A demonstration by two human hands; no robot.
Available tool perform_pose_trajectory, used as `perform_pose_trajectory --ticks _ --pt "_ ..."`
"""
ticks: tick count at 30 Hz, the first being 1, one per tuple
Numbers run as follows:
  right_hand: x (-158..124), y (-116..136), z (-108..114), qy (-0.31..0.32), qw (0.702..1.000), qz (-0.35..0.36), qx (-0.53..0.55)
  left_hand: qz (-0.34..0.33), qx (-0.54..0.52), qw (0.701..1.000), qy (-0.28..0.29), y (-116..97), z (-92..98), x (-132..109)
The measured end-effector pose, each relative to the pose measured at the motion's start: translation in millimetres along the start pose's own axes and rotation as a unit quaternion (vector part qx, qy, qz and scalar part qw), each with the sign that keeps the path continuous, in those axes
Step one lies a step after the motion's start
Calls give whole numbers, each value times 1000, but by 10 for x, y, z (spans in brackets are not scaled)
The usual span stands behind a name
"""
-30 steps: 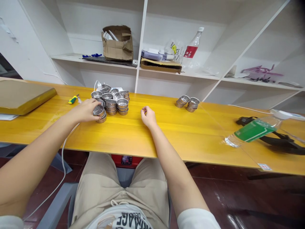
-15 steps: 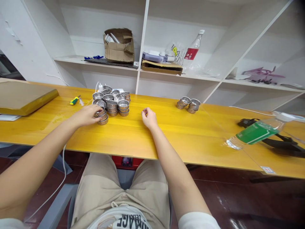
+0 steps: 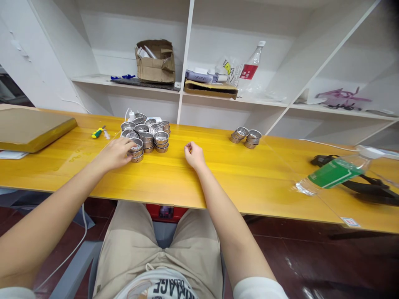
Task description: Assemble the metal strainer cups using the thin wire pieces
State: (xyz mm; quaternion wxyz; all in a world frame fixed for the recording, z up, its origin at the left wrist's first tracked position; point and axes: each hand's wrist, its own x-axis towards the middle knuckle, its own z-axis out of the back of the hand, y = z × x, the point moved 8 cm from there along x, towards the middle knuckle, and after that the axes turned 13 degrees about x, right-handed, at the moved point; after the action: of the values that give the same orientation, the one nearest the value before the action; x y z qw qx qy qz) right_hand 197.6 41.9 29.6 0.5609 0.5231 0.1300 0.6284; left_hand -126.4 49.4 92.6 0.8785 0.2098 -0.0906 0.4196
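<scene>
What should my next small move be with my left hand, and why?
Probably lift the round perforated steel cup under your left hand clear of the heap of matching steel cups. Your fingers are already on it, and it sits at the heap's front edge. Your right hand rests on the yellow wooden tabletop, touching no cup, so it seems free to help.

A single head-worn camera looks forward and down from above the person's lap, close over the left hand [image 3: 115,154] and right hand [image 3: 195,155]. Its wide view runs from the shorts [image 3: 131,245] at the near edge, across the yellow table [image 3: 237,174], to the white shelves [image 3: 185,62] at the far side.
</scene>
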Motion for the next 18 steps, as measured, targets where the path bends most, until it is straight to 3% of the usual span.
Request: perform_pose_trajectory --ticks 3,10,18 --pt "-2 1 4 2 1000 -1 -4 21 11 999 -33 23 50 -75" --pt "-2 5 11 4 1000 -8 -10 46 -7 997 -55 47 -49 -144" --pt "3 -14 4 8 1000 -6 -16 58 -15 997 -54 -18 -59 -159"
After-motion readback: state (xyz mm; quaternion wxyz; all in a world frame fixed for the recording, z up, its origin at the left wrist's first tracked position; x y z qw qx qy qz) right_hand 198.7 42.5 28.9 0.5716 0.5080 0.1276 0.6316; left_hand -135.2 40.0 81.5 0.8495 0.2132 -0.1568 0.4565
